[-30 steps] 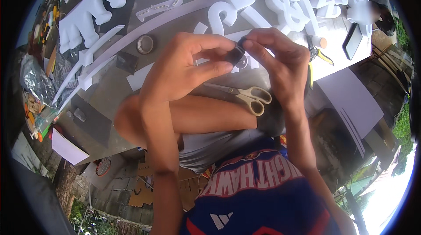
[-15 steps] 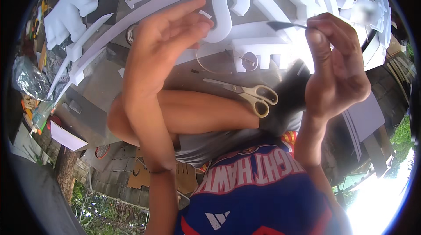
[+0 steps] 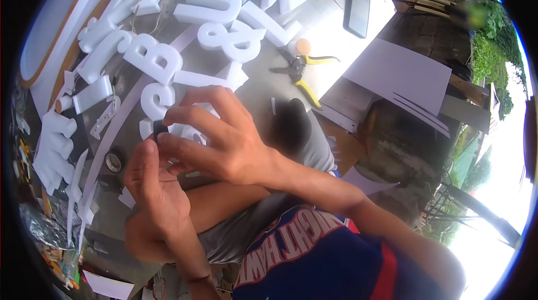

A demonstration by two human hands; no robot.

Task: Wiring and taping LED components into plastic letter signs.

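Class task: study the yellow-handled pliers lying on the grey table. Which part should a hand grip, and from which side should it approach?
Grip the yellow-handled pliers by the two yellow handles, coming from above: they lie flat and splayed apart, with bare grey table around them, while the dark jaws are short and narrow.

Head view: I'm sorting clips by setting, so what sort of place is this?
Probably an outdoor sign-making workshop: white foam letters lie across a grey worktable beside yellow-handled pliers, with greenery at the edge.

Left hand (image 3: 154, 188) raised, right hand (image 3: 221, 135) above, fingertips meeting
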